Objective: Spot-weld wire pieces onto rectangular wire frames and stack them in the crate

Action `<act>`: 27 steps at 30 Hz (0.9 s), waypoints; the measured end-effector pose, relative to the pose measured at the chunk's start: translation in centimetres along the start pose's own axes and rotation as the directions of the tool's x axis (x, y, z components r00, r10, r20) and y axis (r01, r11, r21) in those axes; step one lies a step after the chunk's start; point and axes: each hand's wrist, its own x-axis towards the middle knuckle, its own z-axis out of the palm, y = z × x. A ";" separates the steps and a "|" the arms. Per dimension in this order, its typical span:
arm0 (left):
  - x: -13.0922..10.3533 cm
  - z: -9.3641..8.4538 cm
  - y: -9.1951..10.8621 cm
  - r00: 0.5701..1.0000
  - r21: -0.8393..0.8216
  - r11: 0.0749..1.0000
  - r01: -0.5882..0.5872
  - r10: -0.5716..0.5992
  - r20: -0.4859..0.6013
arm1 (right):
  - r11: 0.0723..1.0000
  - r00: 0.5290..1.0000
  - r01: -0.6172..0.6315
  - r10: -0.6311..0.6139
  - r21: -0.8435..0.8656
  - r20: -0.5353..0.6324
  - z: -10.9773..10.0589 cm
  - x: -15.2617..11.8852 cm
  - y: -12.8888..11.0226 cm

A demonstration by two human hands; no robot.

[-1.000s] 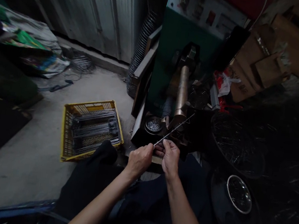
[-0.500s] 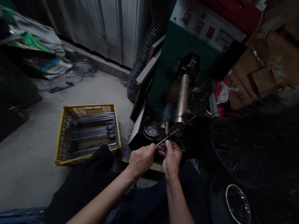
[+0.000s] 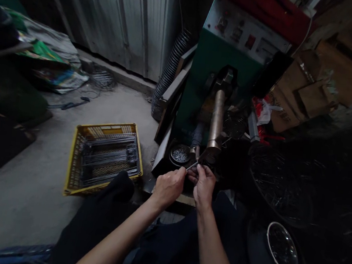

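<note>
My left hand (image 3: 169, 187) is closed on a thin metal rod (image 3: 192, 166) that points up and to the right. Beside it, my right hand (image 3: 204, 184) has its fingers pinched near the rod's far part; what lies between them is too small to make out. Both hands are just below the copper-coloured cylinder (image 3: 217, 120) of a green machine (image 3: 196, 74). A round dish (image 3: 180, 154) of small metal pieces sits left of the cylinder's lower end.
A yellow crate (image 3: 108, 130) with wire pieces stands on the floor at the left. Behind it are a ribbed hose (image 3: 172, 67) and boards. Cardboard boxes (image 3: 284, 107) lie at the right, above a dark container with thin metal pieces.
The rod's visible part between and beyond my hands is shorter, and its tip no longer reaches up beside the cylinder's end. The view has shifted slightly.
</note>
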 end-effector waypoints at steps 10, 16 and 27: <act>0.2 -0.2 -0.3 0.999 0.008 1.000 -0.022 0.022 0.038 | 0.999 0.999 -0.036 0.035 0.032 0.019 -0.4 -0.2 0.0; 1.3 -0.6 -0.5 0.997 -0.002 0.998 -0.063 0.064 0.043 | 0.999 0.997 -0.011 0.014 -0.043 0.074 -1.2 -0.3 0.2; 3.9 -0.3 0.2 0.993 -0.017 0.993 -0.118 0.118 0.024 | 0.998 0.998 0.054 -0.055 -0.036 -0.034 -1.5 1.4 -0.4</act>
